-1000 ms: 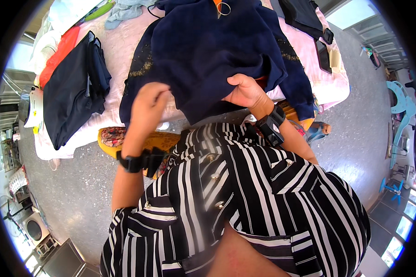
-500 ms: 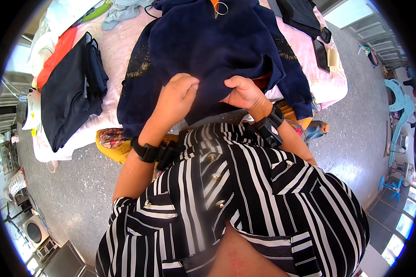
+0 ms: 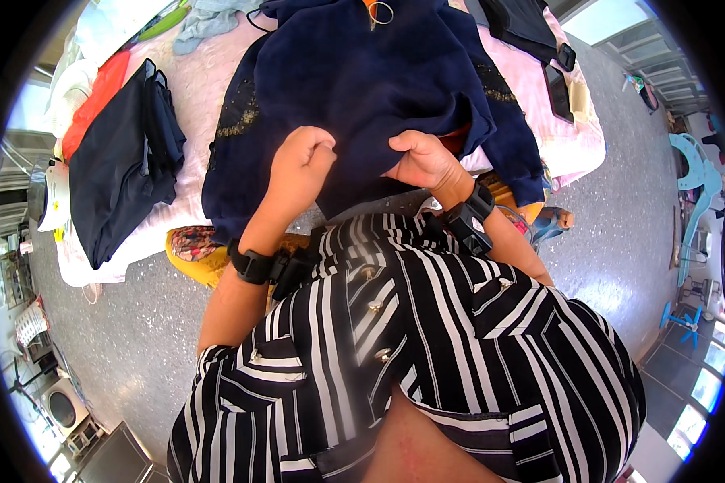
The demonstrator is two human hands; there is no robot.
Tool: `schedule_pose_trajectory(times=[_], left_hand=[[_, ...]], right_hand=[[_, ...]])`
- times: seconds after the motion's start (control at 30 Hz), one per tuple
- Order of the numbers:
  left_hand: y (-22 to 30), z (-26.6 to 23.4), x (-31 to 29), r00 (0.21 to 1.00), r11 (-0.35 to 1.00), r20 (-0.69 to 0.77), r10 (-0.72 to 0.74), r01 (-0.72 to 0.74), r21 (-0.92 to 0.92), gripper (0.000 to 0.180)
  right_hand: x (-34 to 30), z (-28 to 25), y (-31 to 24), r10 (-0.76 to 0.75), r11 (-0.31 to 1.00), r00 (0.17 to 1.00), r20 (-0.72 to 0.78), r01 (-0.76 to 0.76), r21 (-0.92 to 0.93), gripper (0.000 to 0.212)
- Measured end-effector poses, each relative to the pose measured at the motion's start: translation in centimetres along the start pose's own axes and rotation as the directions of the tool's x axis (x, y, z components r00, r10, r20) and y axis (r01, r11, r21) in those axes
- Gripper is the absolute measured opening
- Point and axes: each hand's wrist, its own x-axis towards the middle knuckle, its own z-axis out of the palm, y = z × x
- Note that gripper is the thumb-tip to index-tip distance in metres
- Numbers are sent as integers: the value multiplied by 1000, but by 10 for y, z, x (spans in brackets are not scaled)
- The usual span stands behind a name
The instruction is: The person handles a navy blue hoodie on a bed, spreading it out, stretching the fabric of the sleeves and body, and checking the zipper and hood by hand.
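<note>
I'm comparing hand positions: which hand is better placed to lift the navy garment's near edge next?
Probably the right hand: its fingers are partly hidden by the navy garment, at its near edge. The left hand is curled; whether it grips cloth is unclear.

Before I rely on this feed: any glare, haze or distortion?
Head view: glare whitens the grey floor at right; head view: a hazy streak crosses the striped shirt; head view: fisheye bending toward the rim; head view: the navy garment reads dark.
</note>
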Motion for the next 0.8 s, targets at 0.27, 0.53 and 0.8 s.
schedule_pose_trajectory(times=[0.27,0.53,0.8], left_hand=[[-5,1,1,996,999,92,12,-7,-48,7],[-62,-34,-10,987,971,-160,-35,72,228,11],[-127,-93,-40,904,717,-367,-219,405,567,49]], right_hand=[[-9,-33,14,67,939,988,-140,-110,-327,29],[-38,-16,-11,435,303,872,-224,-376,-876,29],[-111,-59,-95,-478,809,820,-315,271,-521,13]])
